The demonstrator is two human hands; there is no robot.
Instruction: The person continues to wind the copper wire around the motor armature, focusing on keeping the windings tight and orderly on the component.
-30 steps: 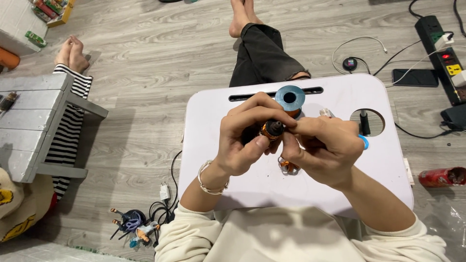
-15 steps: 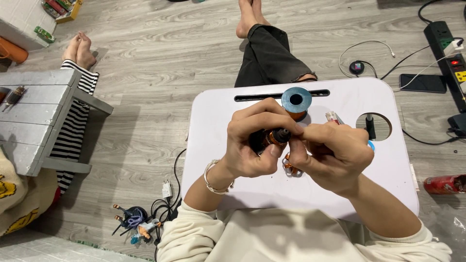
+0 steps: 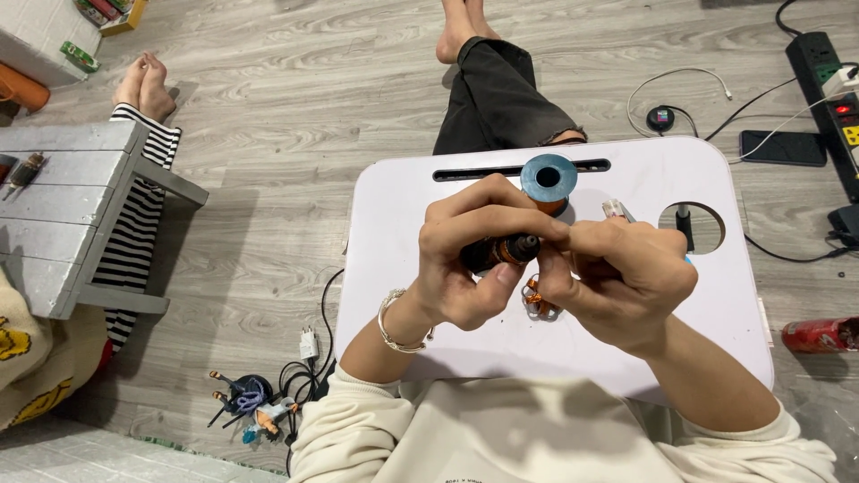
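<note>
Head view: I see my left hand (image 3: 465, 259) gripping a dark motor core (image 3: 497, 250) above the white tray (image 3: 403, 268), its axis pointing right toward my right hand (image 3: 622, 277), whose fingertips pinch at its tip.

Grey wooden bench (image 3: 63, 206), black power strip (image 3: 828, 85), dark phone (image 3: 783, 148), red can (image 3: 819, 334), small toy figures (image 3: 250, 407)

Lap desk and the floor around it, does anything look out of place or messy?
Nothing on the white lap desk looks spilled or broken. Both hands, left and right, grip a small dark motor part over it. Oddities are on the floor: a toy figure tangled among cables, and a red can lying on its side.
</note>
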